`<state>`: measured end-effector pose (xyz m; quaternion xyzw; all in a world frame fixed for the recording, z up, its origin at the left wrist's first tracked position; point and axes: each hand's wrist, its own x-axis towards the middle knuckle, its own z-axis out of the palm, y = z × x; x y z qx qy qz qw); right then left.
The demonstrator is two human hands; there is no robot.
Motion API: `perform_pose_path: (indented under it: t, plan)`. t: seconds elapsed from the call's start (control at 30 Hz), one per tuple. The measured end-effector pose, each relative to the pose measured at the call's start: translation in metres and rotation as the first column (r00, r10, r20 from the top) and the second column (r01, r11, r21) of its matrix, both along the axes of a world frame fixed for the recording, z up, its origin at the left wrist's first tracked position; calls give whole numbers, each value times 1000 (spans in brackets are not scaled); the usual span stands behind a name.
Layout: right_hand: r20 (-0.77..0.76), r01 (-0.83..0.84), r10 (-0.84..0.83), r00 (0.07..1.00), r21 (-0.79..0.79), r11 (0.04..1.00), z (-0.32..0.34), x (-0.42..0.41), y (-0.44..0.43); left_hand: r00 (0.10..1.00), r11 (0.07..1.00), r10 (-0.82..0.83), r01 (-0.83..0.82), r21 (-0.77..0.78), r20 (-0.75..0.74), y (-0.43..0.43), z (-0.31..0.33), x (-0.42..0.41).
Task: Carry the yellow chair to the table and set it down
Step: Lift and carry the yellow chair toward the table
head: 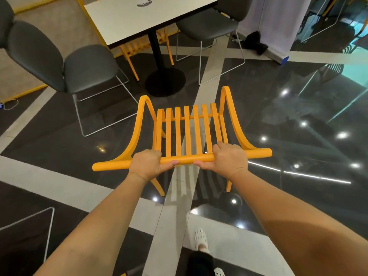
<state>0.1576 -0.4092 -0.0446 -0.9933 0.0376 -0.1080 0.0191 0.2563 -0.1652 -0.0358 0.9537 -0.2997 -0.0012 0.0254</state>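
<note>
The yellow chair [188, 132] with a slatted seat and curved arms is right in front of me, seen from above and behind. Both hands grip its round top rail. My left hand [147, 165] wraps the rail left of centre, and my right hand [229, 156] wraps it right of centre. Two yellow legs show beneath the rail; I cannot tell whether they touch the floor. The white square table [127, 20] on a black pedestal stands beyond the chair, toward the upper left.
A grey padded chair [59, 62] with wire legs stands left of the table, another grey chair [207, 24] at its right. A second yellow chair [137, 47] sits tucked under the table. A small object [144, 3] lies on the tabletop. The floor is glossy dark tile.
</note>
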Motion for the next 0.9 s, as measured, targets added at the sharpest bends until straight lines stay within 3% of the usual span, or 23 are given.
perform_pose_path:
  t: [0.9]
  plan:
    - [181, -116, 117, 976, -14, 993, -7, 289, -152, 992, 992, 128, -128, 13, 10, -145, 6, 255]
